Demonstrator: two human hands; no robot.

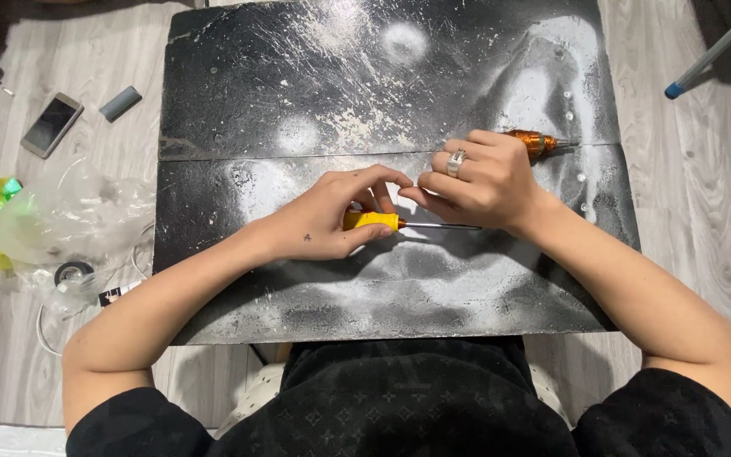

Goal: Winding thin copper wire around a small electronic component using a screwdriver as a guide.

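The yellow-handled screwdriver with a thin metal shaft (pixel 399 223) lay near the middle of the black, white-spattered board (pixel 298 76), its tip pointing toward the right edge. My left hand (pixel 332 220) was curled around the yellow handle, fingers bent over it. Just beside it, my right hand (pixel 480 182), wearing a silver ring (pixel 456 161), was loosely closed above the shaft, fingertips pinched together; a small orange, shiny tool (pixel 536 142) poked out behind it toward the right edge.
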